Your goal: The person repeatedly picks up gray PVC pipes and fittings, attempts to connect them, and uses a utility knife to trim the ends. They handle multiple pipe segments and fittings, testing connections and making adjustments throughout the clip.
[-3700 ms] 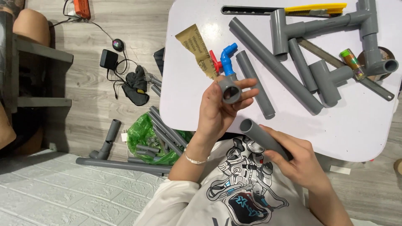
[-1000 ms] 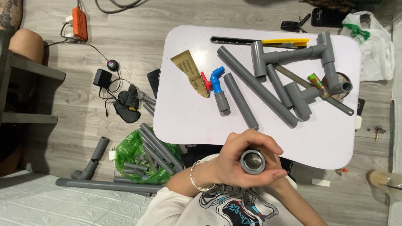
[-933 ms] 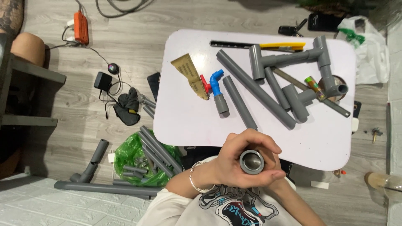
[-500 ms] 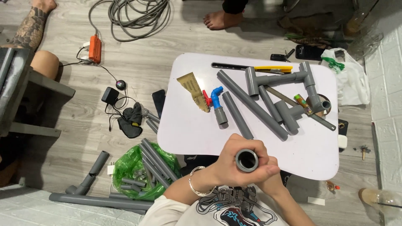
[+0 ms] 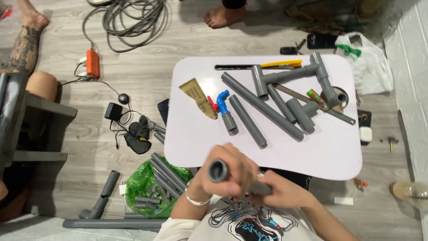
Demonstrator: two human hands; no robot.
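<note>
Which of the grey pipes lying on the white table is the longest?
The long grey pipe running diagonally across the middle of the table. It clearly outstretches the shorter loose pipe just left of it.

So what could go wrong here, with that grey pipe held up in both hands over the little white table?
The left hand grips the fitting end of the grey pipe and the right hand holds its shaft; the picture is blurred there, so a slip could drop it onto the white table. Loose pipes crowd the table and might roll off if it is knocked. A cable coil and an orange power strip on the floor could trip someone.
</note>
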